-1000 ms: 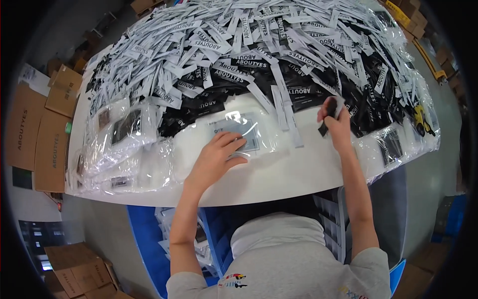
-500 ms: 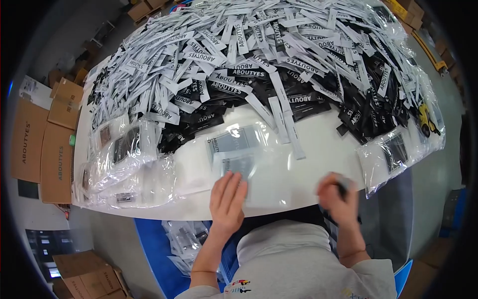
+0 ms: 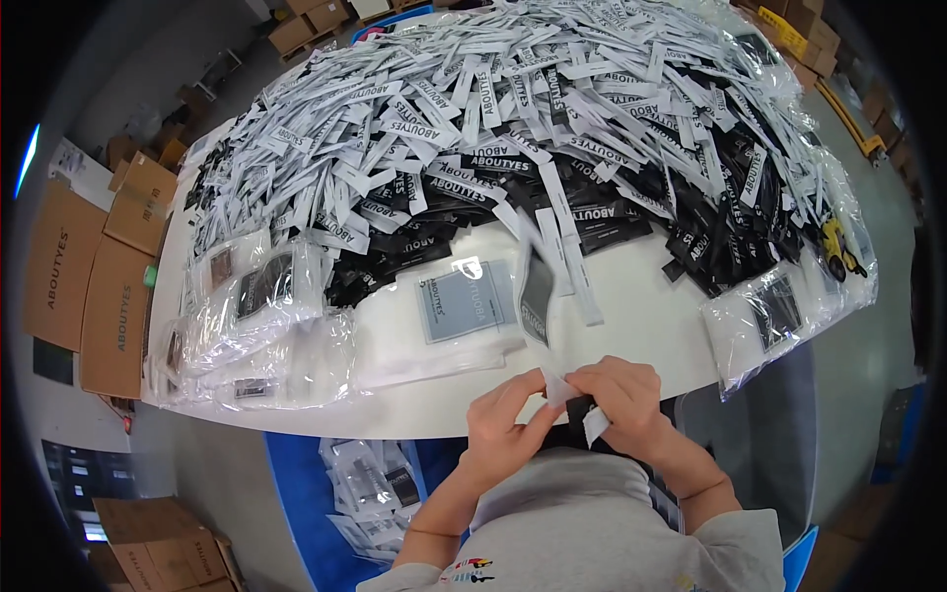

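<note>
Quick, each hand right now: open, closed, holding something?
Left hand: closed, pinching the near end of a plastic bag.
Right hand: closed, pinching the same end, with slim packets under its fingers, count unclear.

A clear plastic bag with a dark-grey printed panel is rising, curved and partly blurred, above the white table, its near end being pinched by the left hand and right hand. Black and white packaging is protruding beneath the right hand.
</note>
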Demonstrator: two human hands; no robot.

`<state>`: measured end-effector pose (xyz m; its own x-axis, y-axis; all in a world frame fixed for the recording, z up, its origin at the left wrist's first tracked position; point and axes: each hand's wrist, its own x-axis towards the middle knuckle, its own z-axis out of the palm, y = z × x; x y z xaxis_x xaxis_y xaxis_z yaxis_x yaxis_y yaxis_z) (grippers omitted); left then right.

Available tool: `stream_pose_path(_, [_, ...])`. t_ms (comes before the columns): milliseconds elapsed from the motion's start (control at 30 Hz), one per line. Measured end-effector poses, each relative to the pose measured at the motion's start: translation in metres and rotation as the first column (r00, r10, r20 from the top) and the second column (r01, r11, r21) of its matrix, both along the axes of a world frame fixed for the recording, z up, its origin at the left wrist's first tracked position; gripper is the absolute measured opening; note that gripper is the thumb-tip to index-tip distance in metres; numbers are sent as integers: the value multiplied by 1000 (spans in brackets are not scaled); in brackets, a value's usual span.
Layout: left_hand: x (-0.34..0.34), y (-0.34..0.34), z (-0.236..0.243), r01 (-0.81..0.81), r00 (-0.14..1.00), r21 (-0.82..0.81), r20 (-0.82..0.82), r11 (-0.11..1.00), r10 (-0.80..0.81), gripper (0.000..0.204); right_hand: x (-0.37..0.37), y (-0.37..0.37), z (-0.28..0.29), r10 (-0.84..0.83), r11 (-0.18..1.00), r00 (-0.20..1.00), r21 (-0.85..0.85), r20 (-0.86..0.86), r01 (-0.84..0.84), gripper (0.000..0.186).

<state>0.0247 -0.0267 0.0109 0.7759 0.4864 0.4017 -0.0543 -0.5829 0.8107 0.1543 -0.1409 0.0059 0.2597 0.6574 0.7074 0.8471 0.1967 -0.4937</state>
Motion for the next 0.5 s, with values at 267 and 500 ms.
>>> stream_pose_path(267, [2, 8, -17, 194, 979, 68, -73, 979, -189, 23, 21, -9, 8, 221, 909, 965, -330, -142, -256, 32])
stream_pose_path(500, [-2, 11, -30, 190, 981, 108, -52, 976, -185, 27, 17, -17, 12, 179, 925, 976, -318, -124, -210, 39])
